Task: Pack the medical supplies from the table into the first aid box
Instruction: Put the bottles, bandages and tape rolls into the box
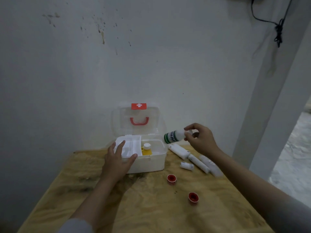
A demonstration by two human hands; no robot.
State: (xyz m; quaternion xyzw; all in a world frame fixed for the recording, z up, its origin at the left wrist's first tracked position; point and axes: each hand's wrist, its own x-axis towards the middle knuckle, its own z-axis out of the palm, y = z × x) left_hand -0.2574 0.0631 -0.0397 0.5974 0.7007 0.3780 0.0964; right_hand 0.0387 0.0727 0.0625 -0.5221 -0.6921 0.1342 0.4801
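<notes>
A white first aid box [151,163] stands open at the back of the wooden table [143,207], its clear lid [134,121] upright with a red handle. A yellow bottle [146,149] stands inside, beside a white inner tray [133,145]. My left hand [117,160] rests on the box's front left corner, fingers spread. My right hand [199,139] holds a white bottle with a green label [173,136] by its cap, tilted sideways in the air just right of the box. Several white bandage rolls [193,158] lie on the table under that hand.
Two small red-and-white tape rolls [171,179] [193,197] sit on the table in front of the bandages. The wall is directly behind the box. A white pillar [269,115] stands to the right, with a black cable [278,29] hanging above.
</notes>
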